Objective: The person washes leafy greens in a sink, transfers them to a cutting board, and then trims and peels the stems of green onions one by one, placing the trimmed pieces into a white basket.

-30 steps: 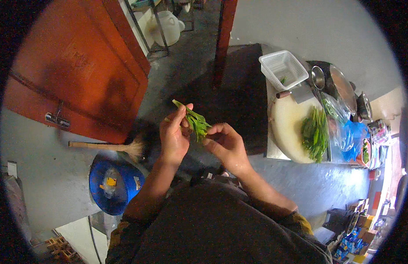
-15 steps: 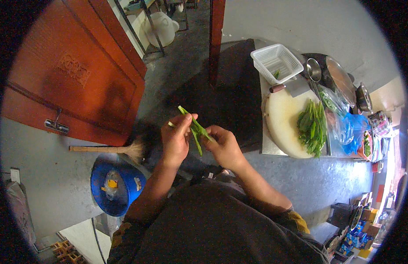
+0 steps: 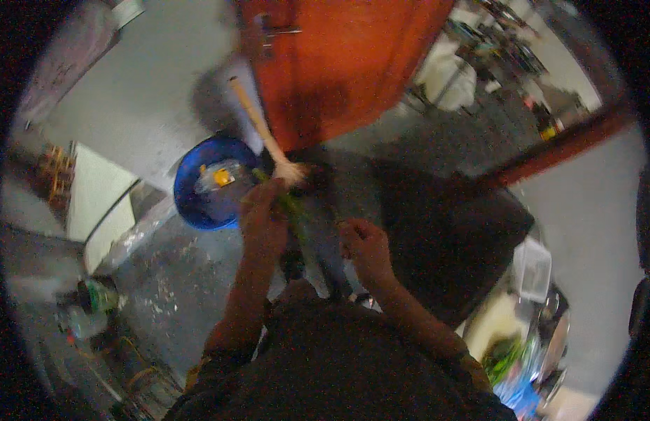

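Observation:
My left hand (image 3: 263, 214) is closed around a few leafy green stems (image 3: 291, 208), smeared by motion. It is raised in front of me, beside the rim of a blue plastic barrel (image 3: 211, 223) that has a clear and yellow wrapper (image 3: 223, 177) in it. My right hand (image 3: 367, 245) is held apart from the greens, to their right, with its fingers curled in. Whether something small sits in its fingertips is too blurred to see. A pile of leafy greens (image 3: 505, 359) lies on the round chopping board (image 3: 495, 324) at the lower right.
Behind the barrel a broom (image 3: 258, 126) leans by the red door (image 3: 339, 77). A white plastic basket (image 3: 532, 270) and a blue bag (image 3: 519, 398) are near the board. A dark red post (image 3: 556, 154) rises at the right. A pale board (image 3: 97, 200) stands at the left.
My view has swung left, toward the barrel; the chopping board now shows at the lower right. My right hand has come away from the stems, which stay in my left hand.

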Available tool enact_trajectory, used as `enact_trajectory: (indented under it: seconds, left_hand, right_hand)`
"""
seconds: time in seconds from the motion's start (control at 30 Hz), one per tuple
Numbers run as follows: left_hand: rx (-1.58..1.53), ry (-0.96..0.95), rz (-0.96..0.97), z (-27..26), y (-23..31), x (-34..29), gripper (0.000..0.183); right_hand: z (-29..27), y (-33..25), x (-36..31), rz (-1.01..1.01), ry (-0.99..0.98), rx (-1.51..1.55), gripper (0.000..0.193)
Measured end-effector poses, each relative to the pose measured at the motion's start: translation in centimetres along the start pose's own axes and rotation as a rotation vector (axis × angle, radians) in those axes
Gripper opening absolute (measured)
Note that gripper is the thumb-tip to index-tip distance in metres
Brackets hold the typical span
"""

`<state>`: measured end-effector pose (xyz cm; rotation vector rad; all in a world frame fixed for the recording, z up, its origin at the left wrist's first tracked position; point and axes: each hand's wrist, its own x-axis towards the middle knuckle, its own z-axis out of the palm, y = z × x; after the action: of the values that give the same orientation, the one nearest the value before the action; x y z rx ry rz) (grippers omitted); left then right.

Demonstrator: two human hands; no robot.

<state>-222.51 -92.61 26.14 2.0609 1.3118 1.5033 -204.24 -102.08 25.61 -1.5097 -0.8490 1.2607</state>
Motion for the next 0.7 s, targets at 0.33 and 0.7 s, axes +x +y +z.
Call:
enact_trajectory:
  seconds: [0.33, 0.7]
  left_hand:
    - [-0.274, -0.071, -0.677, -10.7, -10.0, -4.6, 0.018]
    - [-0.658, -1.072, -0.085, 11.3, 3.5, -4.5, 0.014]
  right_hand:
    - [17.7, 1.5, 15.7, -0.057, -0.396, -0.110, 0.033]
    - [-7.3, 1.8, -1.4, -0.148, 0.232, 0.288, 0.016]
